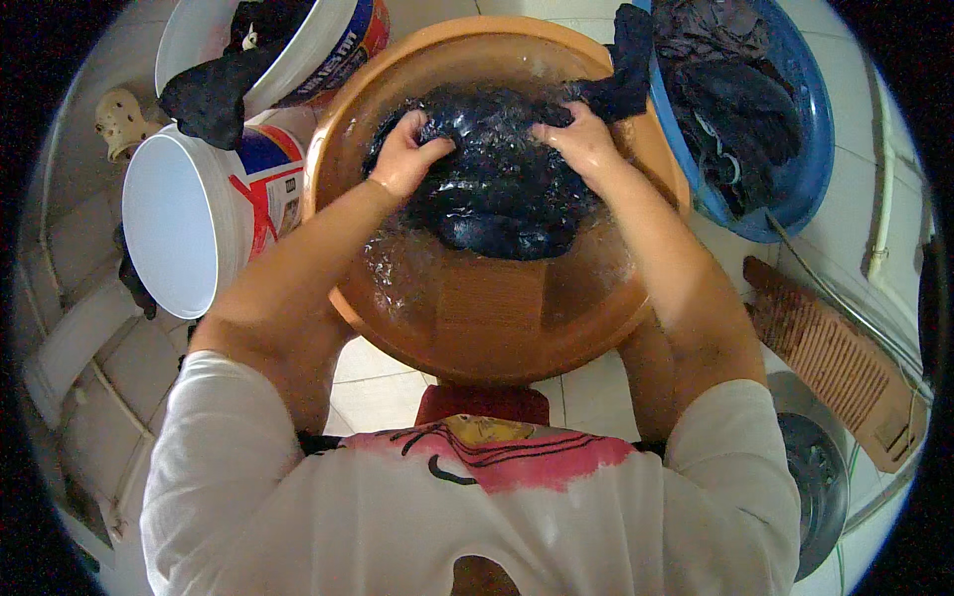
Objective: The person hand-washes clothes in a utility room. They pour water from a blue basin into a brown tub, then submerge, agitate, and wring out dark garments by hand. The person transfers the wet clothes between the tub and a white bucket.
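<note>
A dark wet garment (pixel 492 179) lies bunched in a wide orange plastic basin (pixel 596 331), in shallow water. My left hand (pixel 406 156) grips the garment's left side, thumb toward the middle and fingertips hidden in the folds. On the right side, my right hand (pixel 585 141) has the cloth pinched between thumb and fingers. A ridged washboard surface (pixel 492 294) shows at the near side of the basin, below the garment. Another length of dark cloth (pixel 630 67) hangs over the basin's far right rim.
A blue tub (pixel 816 149) with dark clothes adjoins the basin at right. At left are a white bucket (pixel 170 59) with dark cloth over its rim and a second white bucket (pixel 171 223). A brown washboard (pixel 838 357) leans at right, beside a hose (pixel 835 294).
</note>
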`<action>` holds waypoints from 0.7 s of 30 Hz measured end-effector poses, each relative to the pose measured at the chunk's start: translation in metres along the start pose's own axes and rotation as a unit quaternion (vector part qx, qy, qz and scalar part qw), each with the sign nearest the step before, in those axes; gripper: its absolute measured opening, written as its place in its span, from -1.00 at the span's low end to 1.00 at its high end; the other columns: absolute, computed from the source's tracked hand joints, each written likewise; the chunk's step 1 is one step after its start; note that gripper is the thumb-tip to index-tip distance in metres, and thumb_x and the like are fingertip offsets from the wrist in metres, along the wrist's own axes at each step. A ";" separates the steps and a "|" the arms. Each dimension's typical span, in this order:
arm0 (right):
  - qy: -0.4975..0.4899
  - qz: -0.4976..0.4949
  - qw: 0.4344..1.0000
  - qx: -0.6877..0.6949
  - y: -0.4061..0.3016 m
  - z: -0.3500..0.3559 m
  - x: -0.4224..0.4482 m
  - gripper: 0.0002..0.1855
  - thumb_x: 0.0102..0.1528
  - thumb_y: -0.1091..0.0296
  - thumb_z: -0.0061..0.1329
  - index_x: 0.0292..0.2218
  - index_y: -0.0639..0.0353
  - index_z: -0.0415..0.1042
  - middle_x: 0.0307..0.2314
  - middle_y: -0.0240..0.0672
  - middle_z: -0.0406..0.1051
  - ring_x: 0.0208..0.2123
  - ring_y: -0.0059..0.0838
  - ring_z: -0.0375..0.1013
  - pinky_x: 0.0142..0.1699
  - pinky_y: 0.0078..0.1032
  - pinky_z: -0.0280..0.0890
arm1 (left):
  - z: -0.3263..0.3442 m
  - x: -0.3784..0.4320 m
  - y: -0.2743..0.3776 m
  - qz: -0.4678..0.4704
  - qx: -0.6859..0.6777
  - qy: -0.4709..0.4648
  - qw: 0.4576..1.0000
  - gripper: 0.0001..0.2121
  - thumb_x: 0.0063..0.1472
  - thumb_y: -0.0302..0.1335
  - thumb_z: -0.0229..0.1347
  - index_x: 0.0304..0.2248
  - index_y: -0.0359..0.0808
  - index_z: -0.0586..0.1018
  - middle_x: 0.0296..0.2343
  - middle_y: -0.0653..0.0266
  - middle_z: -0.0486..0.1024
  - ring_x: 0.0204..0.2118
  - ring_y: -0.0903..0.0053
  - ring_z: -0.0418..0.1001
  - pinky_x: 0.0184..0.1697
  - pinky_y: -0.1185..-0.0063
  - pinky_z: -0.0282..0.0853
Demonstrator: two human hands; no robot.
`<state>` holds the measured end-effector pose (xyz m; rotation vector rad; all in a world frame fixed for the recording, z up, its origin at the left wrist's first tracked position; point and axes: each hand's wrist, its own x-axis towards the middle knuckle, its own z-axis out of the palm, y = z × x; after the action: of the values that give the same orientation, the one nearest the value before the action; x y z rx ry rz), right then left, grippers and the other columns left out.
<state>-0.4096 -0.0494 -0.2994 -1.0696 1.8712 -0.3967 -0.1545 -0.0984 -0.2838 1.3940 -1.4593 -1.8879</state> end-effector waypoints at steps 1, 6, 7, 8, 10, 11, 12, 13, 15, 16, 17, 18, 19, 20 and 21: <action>-0.011 -0.006 0.997 0.071 -0.013 -0.006 -0.011 -0.15 -0.32 -0.01 0.19 -0.06 0.29 0.20 -0.23 -0.07 0.33 -0.17 -0.24 0.34 -0.05 -0.45 0.20 | -0.008 -0.006 0.010 -0.005 0.042 -0.061 0.997 -0.72 -0.02 -0.36 0.12 -0.33 -0.28 0.35 -0.44 0.40 0.31 -0.34 0.63 0.24 -0.22 0.65 0.17; -0.156 -0.106 0.976 0.106 -0.029 -0.043 -0.081 -0.35 -0.30 0.16 0.21 -0.18 0.27 0.31 -0.30 -0.24 0.36 -0.27 -0.44 0.35 -0.11 -0.53 0.20 | 0.001 -0.021 0.052 -0.025 0.030 0.017 0.999 -0.60 -0.03 -0.16 0.12 -0.36 -0.30 0.32 -0.47 0.33 0.31 -0.37 0.61 0.24 -0.23 0.66 0.16; -0.159 -0.131 0.971 0.118 -0.033 -0.040 -0.093 -0.42 -0.29 0.18 0.21 -0.23 0.25 0.36 -0.32 -0.27 0.37 -0.29 -0.45 0.35 -0.11 -0.54 0.20 | 0.006 -0.023 0.052 -0.085 0.095 0.062 0.990 -0.52 -0.06 -0.10 0.14 -0.32 -0.34 0.35 -0.46 0.21 0.38 -0.36 0.54 0.32 -0.23 0.63 0.21; -0.120 -0.210 0.963 0.121 -0.028 -0.032 -0.101 -0.57 -0.29 0.18 0.20 -0.36 0.17 0.42 -0.41 -0.29 0.37 -0.34 -0.45 0.35 -0.14 -0.57 0.20 | 0.009 -0.027 0.037 -0.092 0.228 0.074 0.966 -0.37 -0.13 0.00 0.13 -0.20 -0.34 0.34 -0.45 0.07 0.43 -0.32 0.33 0.39 -0.19 0.57 0.25; -0.019 -0.289 0.957 -0.016 -0.023 -0.017 -0.113 -0.64 -0.32 0.18 0.19 -0.42 0.05 0.43 -0.34 -0.30 0.31 -0.27 -0.30 0.27 -0.11 -0.40 0.15 | 0.023 -0.056 0.041 0.020 0.422 0.034 0.906 -0.39 -0.12 -0.07 0.12 -0.08 -0.15 0.28 -0.11 -0.01 0.19 -0.02 0.11 0.12 -0.06 0.28 0.12; 0.077 -0.330 0.936 -0.092 -0.022 -0.002 -0.122 -0.64 -0.34 0.16 0.19 -0.42 0.00 0.43 -0.27 -0.28 0.28 -0.22 -0.24 0.22 -0.10 -0.31 0.12 | 0.031 -0.067 0.027 0.117 0.531 0.053 0.838 -0.39 -0.11 -0.08 0.11 -0.04 -0.07 0.25 0.02 -0.01 0.03 0.07 0.04 -0.04 -0.03 0.15 0.05; 0.113 -0.341 0.927 -0.103 -0.021 0.011 -0.131 -0.51 -0.37 0.11 0.18 -0.31 -0.07 0.41 -0.09 -0.19 0.11 -0.06 -0.05 0.07 -0.03 -0.03 0.00 | 0.043 -0.078 0.030 0.013 0.509 0.010 0.860 -0.35 -0.08 -0.10 0.08 0.03 0.01 0.15 0.10 0.03 -0.33 0.12 -0.06 -0.34 -0.03 -0.02 -0.08; 0.104 -0.262 0.943 -0.174 -0.022 0.024 -0.142 -0.34 -0.38 0.00 0.15 -0.16 -0.12 0.34 0.00 -0.09 -0.04 0.03 0.05 -0.06 0.00 0.17 -0.15 | 0.053 -0.085 0.018 -0.037 0.495 0.031 0.868 -0.34 -0.07 -0.12 0.07 0.05 0.03 0.13 0.10 -0.01 -0.37 0.11 -0.15 -0.32 -0.03 -0.05 -0.09; 0.092 -0.206 0.954 -0.197 0.000 0.051 -0.139 -0.25 -0.37 -0.09 0.11 -0.08 -0.16 0.27 0.04 -0.09 -0.12 0.07 0.08 -0.14 0.01 0.26 -0.26 | 0.062 -0.082 -0.002 0.010 0.461 0.051 0.886 -0.36 -0.08 -0.12 0.06 0.04 0.04 0.17 0.10 -0.05 -0.37 0.08 -0.21 -0.27 -0.01 -0.01 -0.08; 0.092 -0.219 0.945 -0.224 0.008 0.057 -0.133 -0.29 -0.33 -0.12 0.07 -0.10 -0.16 0.29 0.04 -0.10 -0.10 0.04 0.05 -0.06 -0.02 0.24 -0.18 | 0.065 -0.075 -0.010 0.066 0.456 0.068 0.885 -0.37 -0.06 -0.20 0.08 0.04 0.00 0.16 0.10 -0.09 -0.35 0.07 -0.22 -0.17 0.02 0.09 -0.03; 0.075 -0.199 0.950 -0.230 0.013 0.061 -0.123 -0.30 -0.34 -0.09 0.09 -0.11 -0.12 0.30 0.03 -0.10 -0.05 0.03 0.02 -0.04 -0.01 0.16 -0.14 | 0.067 -0.066 -0.016 0.095 0.470 0.082 0.873 -0.42 -0.07 -0.22 0.07 0.01 -0.04 0.24 0.07 -0.16 -0.19 0.05 -0.21 -0.11 0.04 0.16 -0.01; 0.057 -0.178 0.954 -0.236 0.018 0.064 -0.110 -0.31 -0.35 -0.06 0.10 -0.13 -0.09 0.31 0.01 -0.09 -0.01 0.02 -0.01 -0.01 0.00 0.07 -0.10 | 0.067 -0.053 -0.026 0.107 0.494 0.082 0.859 -0.44 -0.08 -0.23 0.07 -0.02 -0.06 0.27 0.04 -0.16 -0.10 0.03 -0.18 -0.07 0.02 0.17 0.01; 0.038 -0.161 0.955 -0.245 0.021 0.065 -0.097 -0.32 -0.36 -0.03 0.11 -0.14 -0.05 0.31 -0.01 -0.08 0.04 0.02 -0.05 0.02 0.01 -0.01 -0.06 | 0.067 -0.040 -0.031 0.119 0.516 0.085 0.844 -0.46 -0.08 -0.23 0.06 -0.04 -0.08 0.30 0.01 -0.17 -0.01 0.02 -0.16 -0.03 0.01 0.17 0.02; 0.087 -0.252 0.933 -0.242 0.020 0.065 -0.078 -0.34 -0.36 -0.08 0.10 -0.20 0.02 0.36 -0.14 -0.07 0.24 -0.08 -0.07 0.17 -0.03 -0.13 0.04 | 0.065 -0.028 -0.034 0.061 0.499 0.063 0.862 -0.52 -0.07 -0.24 0.03 -0.09 -0.09 0.34 -0.08 -0.13 0.16 -0.02 -0.02 0.10 -0.01 0.18 0.04; 0.098 -0.229 0.917 -0.311 0.016 0.064 -0.070 -0.39 -0.27 -0.11 0.05 -0.22 0.08 0.37 -0.23 -0.08 0.32 -0.11 -0.07 0.22 -0.04 -0.19 0.09 | 0.061 -0.007 -0.031 -0.070 0.549 -0.052 0.831 -0.57 -0.03 -0.25 -0.02 -0.10 -0.07 0.36 -0.13 0.02 0.28 -0.08 0.10 0.21 -0.03 0.20 0.07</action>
<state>-0.3496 0.0258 -0.3050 -1.9807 1.9621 -0.1669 -0.1955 -0.0500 -0.3095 1.8537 -2.7790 -1.1204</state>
